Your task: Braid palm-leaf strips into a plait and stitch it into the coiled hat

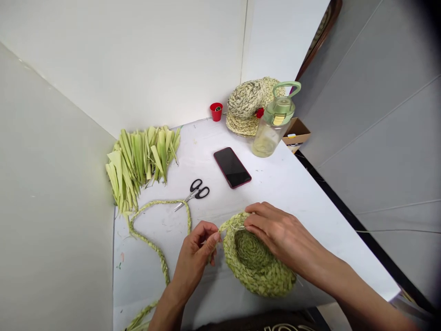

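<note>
A small green woven hat of coiled plant braid sits at the table's near side, its hollow facing up. From its rim a long braid runs left through my left hand, then loops over the table. My left hand is closed, thumb and fingers pinching the braid just beside the rim. Across the hat's far right rim lies my right hand, fingers closed on the edge. A thin pale thread shows at the rim near my right fingertips; whether those fingers also hold a needle is hidden.
Black-handled scissors lie beyond the braid, with a phone to their right. Pale green husk strips are heaped at left. A red cup, finished woven hats and a bottle stand at the back; a cardboard box is beyond the edge.
</note>
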A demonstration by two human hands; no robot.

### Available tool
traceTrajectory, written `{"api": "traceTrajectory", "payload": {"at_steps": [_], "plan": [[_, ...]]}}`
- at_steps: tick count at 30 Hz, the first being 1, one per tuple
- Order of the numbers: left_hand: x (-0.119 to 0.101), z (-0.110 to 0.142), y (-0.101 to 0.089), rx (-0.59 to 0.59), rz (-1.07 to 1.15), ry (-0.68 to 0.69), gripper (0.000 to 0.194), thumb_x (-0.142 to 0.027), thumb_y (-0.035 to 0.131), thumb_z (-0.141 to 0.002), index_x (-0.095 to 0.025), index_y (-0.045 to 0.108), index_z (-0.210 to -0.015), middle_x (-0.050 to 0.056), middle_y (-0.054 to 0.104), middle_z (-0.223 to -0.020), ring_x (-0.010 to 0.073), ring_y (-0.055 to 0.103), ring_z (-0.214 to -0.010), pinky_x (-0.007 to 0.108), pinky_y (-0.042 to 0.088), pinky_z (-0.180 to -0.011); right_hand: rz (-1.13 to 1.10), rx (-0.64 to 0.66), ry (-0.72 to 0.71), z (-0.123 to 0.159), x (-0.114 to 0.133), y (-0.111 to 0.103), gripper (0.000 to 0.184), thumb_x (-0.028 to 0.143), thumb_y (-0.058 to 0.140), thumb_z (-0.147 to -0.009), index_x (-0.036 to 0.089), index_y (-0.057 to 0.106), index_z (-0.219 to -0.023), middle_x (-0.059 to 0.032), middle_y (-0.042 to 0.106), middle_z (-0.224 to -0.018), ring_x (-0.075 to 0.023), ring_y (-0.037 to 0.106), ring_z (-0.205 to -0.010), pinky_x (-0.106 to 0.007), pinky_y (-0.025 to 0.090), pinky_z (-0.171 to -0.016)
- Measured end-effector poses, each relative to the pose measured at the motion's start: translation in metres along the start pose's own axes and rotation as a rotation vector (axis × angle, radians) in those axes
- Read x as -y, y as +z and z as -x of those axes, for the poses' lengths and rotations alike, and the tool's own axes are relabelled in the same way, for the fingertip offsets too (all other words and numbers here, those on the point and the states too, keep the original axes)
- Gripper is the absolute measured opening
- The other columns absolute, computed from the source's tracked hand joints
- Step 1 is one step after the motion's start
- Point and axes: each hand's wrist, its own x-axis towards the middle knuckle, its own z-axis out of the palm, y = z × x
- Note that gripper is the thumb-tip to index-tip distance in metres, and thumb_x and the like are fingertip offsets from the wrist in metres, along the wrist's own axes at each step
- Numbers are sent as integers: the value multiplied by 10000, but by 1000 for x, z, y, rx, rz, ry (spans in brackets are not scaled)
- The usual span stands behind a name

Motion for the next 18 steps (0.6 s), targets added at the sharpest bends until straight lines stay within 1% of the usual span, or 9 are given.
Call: {"api": "traceTrajectory", "payload": {"at_steps": [4, 6, 7, 9, 11, 12, 14, 16, 18], "plan": [[-3, -1, 5, -13, -79, -23, 283, -457, 629, -890, -185, 581, -831, -46, 447, -662, 93, 370, -583, 199, 310, -520, 1, -50, 21, 5, -4, 2, 233, 135, 454, -989, 179, 646, -866, -101, 651, -1119, -244, 617, -954, -429, 533, -812], [0, -2, 8, -18, -33, -53, 315, -485, 625, -886, -186, 566, -808, -55, 401, -629, 93, 327, -569, 202, 272, -510, -19, -121, 32, 8, -4, 0, 227, 136, 461, -987, 180, 652, -872, -110, 631, -1173, -260, 593, -1039, -447, 513, -877], [1, -2, 10, -23, 1, -65, 323, -490, 627, -882, -186, 560, -798, -55, 396, -627, 93, 320, -569, 203, 266, -512, -37, -166, 43, 9, -3, -3, 222, 139, 467, -987, 182, 656, -879, -110, 626, -1164, -257, 582, -1054, -431, 509, -879], [5, -1, 14, -42, 70, -74, 323, -476, 625, -884, -183, 551, -774, -50, 412, -630, 94, 330, -579, 203, 274, -525, -72, -264, 63, 14, -1, -10, 211, 148, 476, -990, 190, 662, -899, -95, 628, -1046, -226, 582, -982, -362, 508, -799], [8, 0, 18, -53, 145, -76, 311, -447, 616, -897, -179, 546, -756, -43, 436, -632, 96, 353, -594, 202, 292, -544, -103, -311, 72, 19, 2, -17, 204, 146, 473, -995, 197, 661, -934, -62, 604, -914, -182, 571, -844, -302, 480, -693], [9, 1, 20, -54, 184, -77, 300, -430, 613, -903, -178, 546, -755, -42, 445, -632, 96, 361, -599, 202, 302, -553, -120, -294, 69, 22, 4, -20, 206, 136, 465, -995, 199, 656, -953, -49, 589, -882, -167, 558, -796, -286, 463, -662], [10, 2, 23, -54, 250, -84, 277, -403, 609, -914, -176, 548, -766, -43, 452, -633, 95, 369, -601, 202, 317, -565, -159, -183, 41, 27, 7, -21, 219, 104, 445, -988, 205, 640, -985, -35, 573, -871, -152, 541, -754, -269, 439, -634], [11, 4, 26, -53, 293, -94, 248, -379, 613, -917, -177, 553, -787, -45, 453, -637, 93, 372, -596, 203, 327, -567, -183, -59, 8, 30, 9, -16, 217, 89, 439, -981, 210, 618, -991, -27, 563, -874, -151, 529, -739, -262, 417, -617], [10, 4, 29, -51, 320, -104, 228, -367, 611, -922, -180, 554, -804, -47, 457, -639, 93, 378, -591, 204, 334, -563, -166, -23, -16, 32, 10, -7, 192, 101, 441, -984, 206, 597, -945, -23, 553, -858, -154, 508, -716, -264, 386, -596]]}}
